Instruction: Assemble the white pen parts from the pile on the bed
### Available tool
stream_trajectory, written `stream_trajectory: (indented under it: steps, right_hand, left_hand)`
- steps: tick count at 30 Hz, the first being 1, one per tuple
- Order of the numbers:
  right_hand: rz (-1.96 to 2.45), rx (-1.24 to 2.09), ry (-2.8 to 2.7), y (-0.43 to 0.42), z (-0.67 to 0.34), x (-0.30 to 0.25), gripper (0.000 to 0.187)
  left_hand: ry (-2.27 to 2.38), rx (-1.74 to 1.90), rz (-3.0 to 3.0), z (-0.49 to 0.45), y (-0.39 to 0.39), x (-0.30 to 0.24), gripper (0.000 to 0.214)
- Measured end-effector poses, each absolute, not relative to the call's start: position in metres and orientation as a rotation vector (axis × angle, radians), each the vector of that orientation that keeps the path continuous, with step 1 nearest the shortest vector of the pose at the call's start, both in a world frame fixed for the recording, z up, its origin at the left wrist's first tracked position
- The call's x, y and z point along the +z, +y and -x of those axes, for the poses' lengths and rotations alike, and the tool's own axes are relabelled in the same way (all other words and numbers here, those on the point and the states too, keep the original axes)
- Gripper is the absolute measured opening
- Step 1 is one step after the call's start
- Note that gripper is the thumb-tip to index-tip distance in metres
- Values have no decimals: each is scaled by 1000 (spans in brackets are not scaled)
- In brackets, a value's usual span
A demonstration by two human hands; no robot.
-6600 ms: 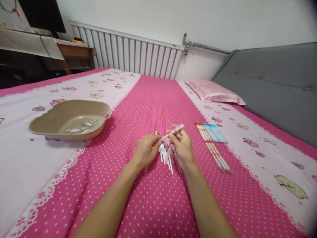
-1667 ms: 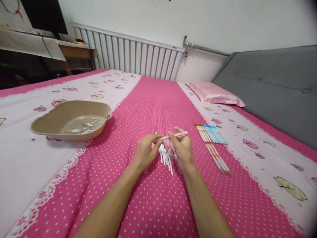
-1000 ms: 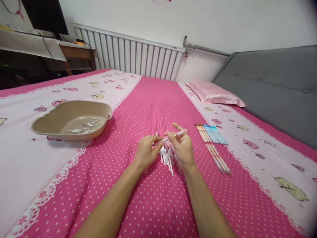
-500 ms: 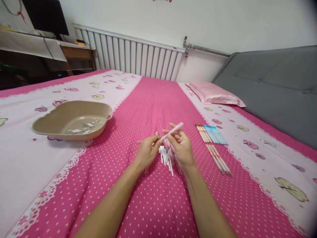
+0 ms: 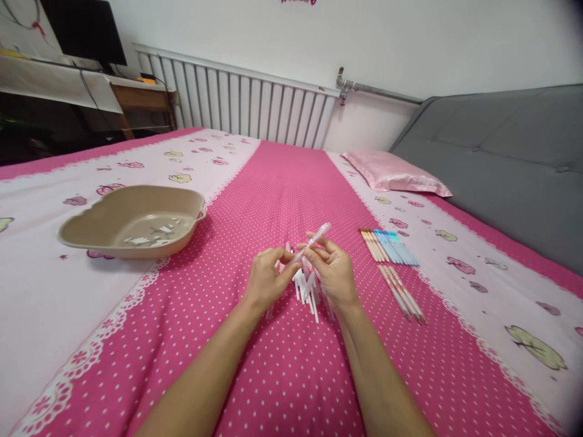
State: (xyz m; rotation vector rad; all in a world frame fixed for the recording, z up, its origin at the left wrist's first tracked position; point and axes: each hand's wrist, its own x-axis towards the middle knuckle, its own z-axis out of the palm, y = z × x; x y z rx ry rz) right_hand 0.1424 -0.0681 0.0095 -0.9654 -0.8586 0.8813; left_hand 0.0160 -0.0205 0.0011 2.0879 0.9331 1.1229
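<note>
Home bedroom: bed (image 5: pixel 291 182), pillow (image 5: pixel 394 173), radiator (image 5: pixel 237 100)

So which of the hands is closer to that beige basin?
Left. The left hand is on the basin side of the bed, though well apart from it; the right hand is farther away, nearer the sorted pens.

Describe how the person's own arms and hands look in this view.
Both forearms are bare, with no sleeves in view. The left hand and right hand wear no gloves; no watch, bracelet or ring is visible. Fingers are slim, nails short and unpainted as far as the view shows.
</note>
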Motion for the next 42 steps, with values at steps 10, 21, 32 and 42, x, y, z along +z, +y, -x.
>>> stream_trajectory:
  steps: [10, 21, 32, 42]
  right_hand:
    - [970, 890, -909, -66, -141, 6, 43]
    - [993, 1101, -1181, -64, -131, -9, 44]
    - [1087, 909, -970, -65, -114, -10, 27]
    - [1479, 273, -845, -82, -140, -38, 36]
  left_hand:
    - [958, 1130, -1905, -19, -21, 0, 15]
    - [706, 1254, -1051, -20, -15, 5, 29]
    - [863, 1235, -1301, -16, -11, 4, 38]
    - [1535, 1382, -2191, 42, -41, -29, 31]
